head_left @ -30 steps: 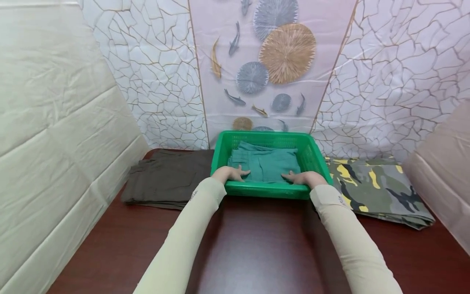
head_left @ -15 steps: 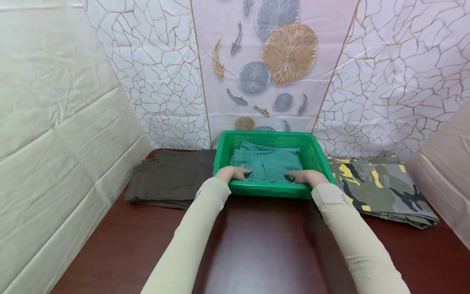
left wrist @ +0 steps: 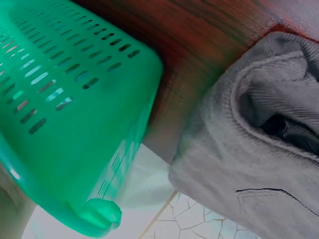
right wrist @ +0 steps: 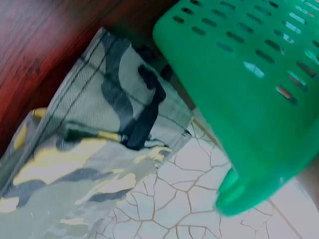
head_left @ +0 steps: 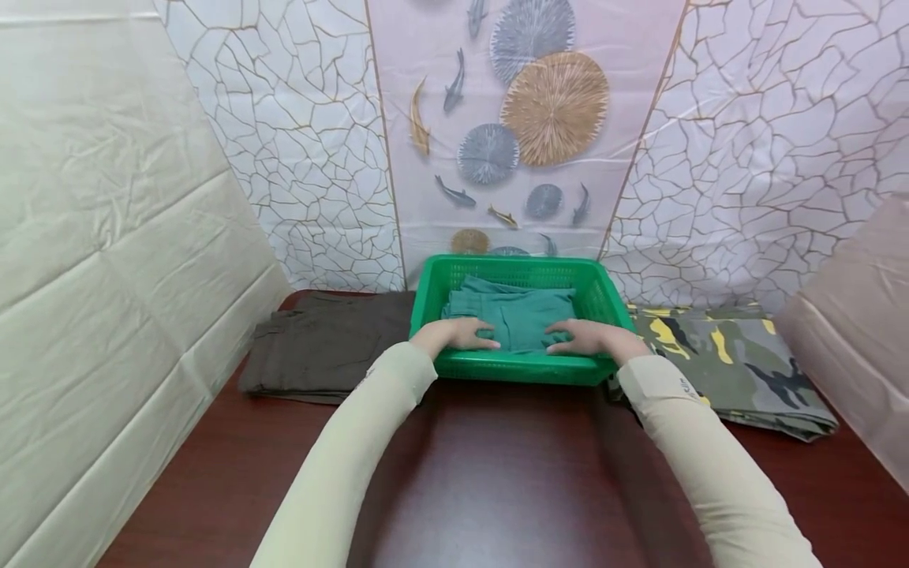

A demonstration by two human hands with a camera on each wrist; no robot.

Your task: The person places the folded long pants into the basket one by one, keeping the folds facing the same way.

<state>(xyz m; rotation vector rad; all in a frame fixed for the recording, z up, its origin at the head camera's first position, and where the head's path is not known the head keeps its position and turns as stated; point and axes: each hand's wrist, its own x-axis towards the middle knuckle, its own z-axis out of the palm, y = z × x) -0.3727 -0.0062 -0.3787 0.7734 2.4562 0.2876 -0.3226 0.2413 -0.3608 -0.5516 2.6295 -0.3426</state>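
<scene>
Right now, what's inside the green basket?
Folded teal cloth lies inside the green basket, where the left hand and right hand reach in. Anything beneath the cloth is covered.

Cloth (head_left: 521,315) lies in the basket (head_left: 521,368) between left hand (head_left: 463,334) and right hand (head_left: 588,338); trousers (head_left: 327,343) lie left of both, a garment (head_left: 742,367) right.

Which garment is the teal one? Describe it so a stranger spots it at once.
On the reddish-brown table, a green basket stands before the patterned backdrop. Inside lies the folded teal garment. Unlike the brown garment and camouflage garment flanking the basket, it is plain teal.
</scene>
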